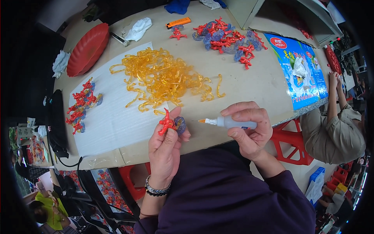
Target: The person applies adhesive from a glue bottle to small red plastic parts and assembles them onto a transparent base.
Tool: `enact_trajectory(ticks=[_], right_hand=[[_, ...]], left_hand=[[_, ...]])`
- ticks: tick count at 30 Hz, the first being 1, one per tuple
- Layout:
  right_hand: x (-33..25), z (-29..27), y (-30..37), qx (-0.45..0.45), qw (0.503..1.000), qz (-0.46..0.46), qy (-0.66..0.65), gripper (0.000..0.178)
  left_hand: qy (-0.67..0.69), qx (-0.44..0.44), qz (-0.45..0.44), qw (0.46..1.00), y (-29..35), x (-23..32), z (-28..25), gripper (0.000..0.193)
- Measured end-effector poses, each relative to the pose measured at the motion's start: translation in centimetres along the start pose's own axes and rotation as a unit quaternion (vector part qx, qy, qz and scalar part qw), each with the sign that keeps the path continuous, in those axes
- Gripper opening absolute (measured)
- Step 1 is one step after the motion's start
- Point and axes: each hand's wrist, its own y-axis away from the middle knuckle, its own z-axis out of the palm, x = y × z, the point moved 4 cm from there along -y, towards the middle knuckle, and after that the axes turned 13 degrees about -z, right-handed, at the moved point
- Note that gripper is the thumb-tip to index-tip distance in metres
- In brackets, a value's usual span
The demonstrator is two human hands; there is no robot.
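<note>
Between thumb and fingers, my left hand (163, 152) grips a small red plastic figure (166, 124) with a translucent purple piece (180, 125) at its side. A short yellow bit shows just above the figure. My right hand (255, 132) is wrapped round a small white squeeze bottle (228, 122), tipped on its side. Its thin needle nozzle, with orange and white at the base, points left toward the figure and stays apart from it. Beyond my hands lies a heap of translucent yellow curved plastic strips (161, 80), partly on a white sheet (105, 132).
Several red-and-purple figures (82, 107) lie on the sheet's left, and another pile (224, 37) lies at the back. A red fluted tray (89, 50), crumpled tissue (139, 29), orange box-cutter-like object (178, 22) and blue printed sheet (298, 74) surround them. Red stools (290, 142) stand below.
</note>
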Motion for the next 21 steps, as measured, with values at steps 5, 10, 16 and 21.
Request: enact_trajectory(ticks=[5, 10, 16, 21], right_hand=[[-0.03, 0.39, 0.2, -0.02, 1.0, -0.01, 0.008, 0.025], [0.22, 0.45, 0.44, -0.024, 0.999, -0.017, 0.011, 0.024], [0.36, 0.53, 0.65, -0.022, 1.0, -0.016, 0.007, 0.024], [0.21, 0.57, 0.78, -0.026, 1.0, -0.01, 0.01, 0.023]], left_hand=[[-0.002, 0.007, -0.007, 1.0, -0.02, -0.4, -0.45, 0.036], [-0.013, 0.008, -0.016, 1.0, 0.1, -0.35, -0.58, 0.031], [-0.074, 0.026, 0.022, 0.997, 0.41, -0.38, -0.7, 0.033], [-0.089, 0.024, 0.037, 0.995, 0.63, -0.25, -0.53, 0.035]])
